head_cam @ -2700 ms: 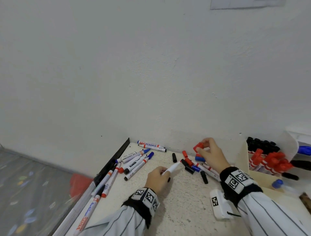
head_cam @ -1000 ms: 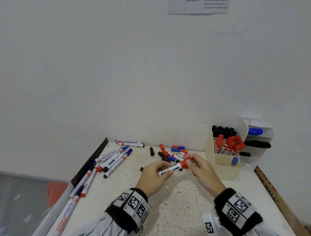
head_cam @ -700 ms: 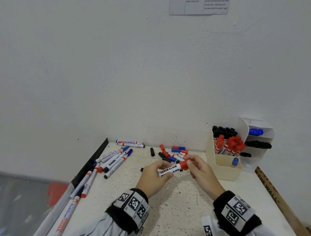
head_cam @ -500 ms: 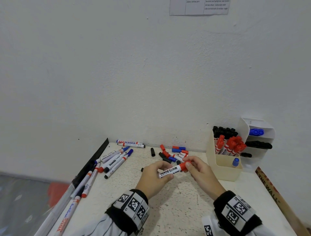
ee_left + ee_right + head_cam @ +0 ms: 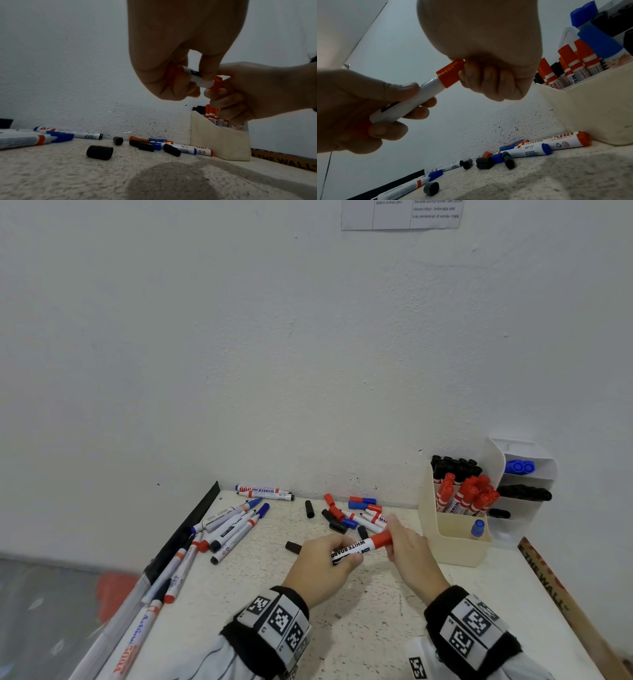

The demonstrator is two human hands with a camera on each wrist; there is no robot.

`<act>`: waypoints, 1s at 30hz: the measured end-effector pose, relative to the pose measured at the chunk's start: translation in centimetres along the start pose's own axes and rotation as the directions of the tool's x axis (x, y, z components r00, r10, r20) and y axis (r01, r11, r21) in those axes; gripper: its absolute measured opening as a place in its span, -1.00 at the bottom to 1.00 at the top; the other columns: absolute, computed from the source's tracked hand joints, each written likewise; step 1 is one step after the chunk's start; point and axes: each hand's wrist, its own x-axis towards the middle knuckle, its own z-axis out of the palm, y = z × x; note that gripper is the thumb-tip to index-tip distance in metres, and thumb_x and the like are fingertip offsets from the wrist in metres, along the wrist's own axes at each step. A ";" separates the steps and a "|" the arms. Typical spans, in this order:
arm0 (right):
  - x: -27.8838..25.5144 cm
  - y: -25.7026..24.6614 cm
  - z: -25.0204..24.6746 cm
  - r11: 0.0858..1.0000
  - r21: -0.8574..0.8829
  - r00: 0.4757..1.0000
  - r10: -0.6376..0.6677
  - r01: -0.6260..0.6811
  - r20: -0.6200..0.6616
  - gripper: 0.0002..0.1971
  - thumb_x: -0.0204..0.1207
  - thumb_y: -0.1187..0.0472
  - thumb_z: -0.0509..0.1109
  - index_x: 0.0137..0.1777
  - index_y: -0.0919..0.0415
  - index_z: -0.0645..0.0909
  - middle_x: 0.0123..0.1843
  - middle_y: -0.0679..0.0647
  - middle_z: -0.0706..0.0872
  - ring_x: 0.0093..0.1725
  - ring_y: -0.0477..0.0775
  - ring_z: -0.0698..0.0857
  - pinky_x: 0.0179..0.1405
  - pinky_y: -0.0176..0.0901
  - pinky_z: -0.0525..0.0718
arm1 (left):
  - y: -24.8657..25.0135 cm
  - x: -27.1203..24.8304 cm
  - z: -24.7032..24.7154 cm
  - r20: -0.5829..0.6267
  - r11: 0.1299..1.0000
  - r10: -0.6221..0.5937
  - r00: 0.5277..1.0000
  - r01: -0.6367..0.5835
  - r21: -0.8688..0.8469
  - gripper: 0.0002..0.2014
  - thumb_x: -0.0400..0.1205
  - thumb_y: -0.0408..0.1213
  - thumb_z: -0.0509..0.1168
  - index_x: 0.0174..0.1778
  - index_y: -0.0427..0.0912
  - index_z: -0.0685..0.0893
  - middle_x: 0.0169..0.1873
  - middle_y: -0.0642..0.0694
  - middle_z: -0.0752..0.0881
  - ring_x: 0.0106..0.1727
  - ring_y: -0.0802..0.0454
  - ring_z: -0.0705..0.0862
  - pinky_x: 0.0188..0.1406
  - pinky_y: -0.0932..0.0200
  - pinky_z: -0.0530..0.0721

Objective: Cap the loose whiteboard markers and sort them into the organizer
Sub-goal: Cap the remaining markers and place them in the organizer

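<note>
I have the red whiteboard marker (image 5: 359, 547) lifted above the table (image 5: 359, 628), just in front of the cream organizer (image 5: 455, 537). My left hand (image 5: 320, 566) has its grip wrapped round the white barrel; my right hand (image 5: 409, 556) has its grip closed on the red cap (image 5: 382, 539), seated on the barrel's end. Behind the marker, loose caps and markers (image 5: 356, 515) lie beside the organizer, by the wall.

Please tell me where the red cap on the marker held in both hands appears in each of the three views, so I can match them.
Head: red cap low, right of centre, at the right hand.
Left wrist: red cap right of centre, below the left hand.
Right wrist: red cap above centre, under the right hand.
Shared landmark: cream organizer.
</note>
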 end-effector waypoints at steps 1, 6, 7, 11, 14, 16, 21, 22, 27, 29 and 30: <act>0.1 -0.1 0.0 0.999 -0.027 1.000 0.016 -0.017 -0.019 -0.57 0.70 -0.06 -0.02 -0.33 0.16 0.38 -0.47 0.00 0.33 -0.48 -0.09 0.32 -0.45 -0.31 0.34 | 0.1 -0.1 0.1 0.009 1.000 0.001 1.000 -0.001 0.013 -0.82 0.63 -0.12 0.28 0.11 -0.01 0.65 -0.29 0.13 0.59 -0.36 0.28 0.50 -0.40 0.52 0.41; 0.1 -0.6 0.2 0.993 0.098 0.997 0.071 -0.069 -0.025 -0.61 0.68 0.11 0.07 -0.42 0.14 0.33 -0.46 0.02 0.26 -0.45 -0.04 0.25 -0.42 -0.20 0.22 | 0.6 -0.2 0.3 0.014 0.996 0.037 0.999 -0.038 0.077 -0.74 0.65 -0.06 0.23 0.18 -0.01 0.69 -0.36 0.13 0.60 -0.36 0.22 0.50 -0.33 0.32 0.42; 0.1 -0.7 0.3 0.993 0.103 0.997 0.065 -0.062 -0.030 -0.63 0.67 0.15 0.06 -0.40 0.15 0.32 -0.45 0.03 0.26 -0.45 -0.05 0.24 -0.44 -0.22 0.21 | 0.7 -0.2 0.3 0.024 0.998 0.038 0.999 -0.039 0.057 -0.76 0.66 -0.06 0.22 0.12 -0.03 0.71 -0.42 0.13 0.56 -0.39 0.22 0.47 -0.34 0.29 0.40; 0.0 -1.1 0.6 0.984 0.173 0.998 0.044 -0.037 -0.039 -0.69 0.67 0.19 0.06 -0.33 0.20 0.35 -0.45 0.04 0.24 -0.46 -0.07 0.23 -0.45 -0.25 0.21 | 1.3 -0.2 0.2 0.072 0.996 0.002 0.997 0.004 -0.090 -0.74 0.68 -0.10 0.18 -0.05 -0.14 0.73 -0.51 0.08 0.48 -0.51 0.25 0.42 -0.39 0.30 0.38; 0.1 -1.3 0.5 0.974 0.225 1.000 0.003 0.003 -0.029 -0.66 0.66 0.19 0.06 -0.39 0.15 0.30 -0.48 0.01 0.24 -0.48 -0.07 0.24 -0.44 -0.22 0.20 | 1.6 -0.4 -0.1 0.161 0.952 -0.110 0.981 0.150 -0.268 -0.72 0.70 -0.06 0.15 -0.03 -0.13 0.70 -0.53 0.04 0.47 -0.71 0.26 0.32 -0.64 0.37 0.31; 0.0 -1.3 0.5 0.968 0.251 1.000 -0.016 0.017 -0.006 -0.64 0.67 0.19 0.06 -0.41 0.13 0.27 -0.51 -0.01 0.23 -0.53 -0.12 0.23 -0.47 -0.24 0.20 | 1.7 -0.6 -0.3 0.254 0.884 -0.175 0.951 0.265 -0.384 -0.70 0.70 -0.02 0.13 -0.04 -0.12 0.68 -0.59 0.05 0.44 -0.73 0.20 0.23 -0.73 0.39 0.19; 0.2 -0.8 0.3 0.972 0.230 0.998 -0.050 0.041 0.034 -0.63 0.68 0.20 0.03 -0.41 0.15 0.29 -0.52 -0.03 0.25 -0.60 -0.19 0.25 -0.53 -0.33 0.25 | 1.8 -0.9 -0.3 0.318 0.840 -0.203 0.926 0.332 -0.430 -0.69 0.70 0.01 0.12 -0.10 -0.10 0.68 -0.64 0.08 0.42 -0.74 0.19 0.21 -0.75 0.40 0.15; 0.2 -0.7 0.3 0.981 0.189 0.998 -0.055 0.049 0.030 -0.64 0.68 0.21 0.03 -0.40 0.16 0.30 -0.51 -0.02 0.26 -0.57 -0.18 0.26 -0.49 -0.31 0.25 | 1.9 -0.9 -0.2 0.290 0.865 -0.202 0.936 0.309 -0.395 -0.69 0.69 0.00 0.13 -0.12 -0.09 0.68 -0.63 0.08 0.44 -0.73 0.19 0.22 -0.74 0.39 0.17; 0.6 -0.5 -0.1 0.998 0.056 0.999 -0.031 0.030 0.019 -0.66 0.66 0.26 0.03 -0.40 0.16 0.30 -0.45 0.04 0.26 -0.44 -0.05 0.26 -0.44 -0.24 0.23 | 1.9 -0.5 0.3 0.116 0.994 -0.062 0.991 0.072 -0.084 -0.74 0.69 -0.07 0.17 -0.16 -0.08 0.70 -0.52 0.05 0.47 -0.50 0.19 0.42 -0.42 0.30 0.41; 0.6 -0.4 -0.2 0.999 0.034 0.999 -0.043 0.042 0.012 -0.66 0.64 0.30 0.04 -0.41 0.15 0.26 -0.45 0.04 0.25 -0.44 -0.04 0.25 -0.44 -0.21 0.20 | 1.7 -0.4 0.5 0.088 0.998 0.013 0.996 -0.019 0.066 -0.70 0.69 -0.05 0.15 -0.13 -0.14 0.70 -0.52 0.07 0.45 -0.48 0.18 0.39 -0.41 0.27 0.35; 0.6 -0.3 -0.2 0.999 0.023 0.999 -0.041 0.041 0.007 -0.67 0.63 0.31 0.04 -0.41 0.15 0.25 -0.45 0.04 0.25 -0.44 -0.04 0.24 -0.46 -0.24 0.19 | 1.7 -0.4 0.6 0.088 0.990 0.041 0.995 -0.052 0.133 -0.69 0.69 -0.03 0.14 -0.12 -0.13 0.69 -0.52 0.08 0.45 -0.48 0.17 0.38 -0.43 0.27 0.33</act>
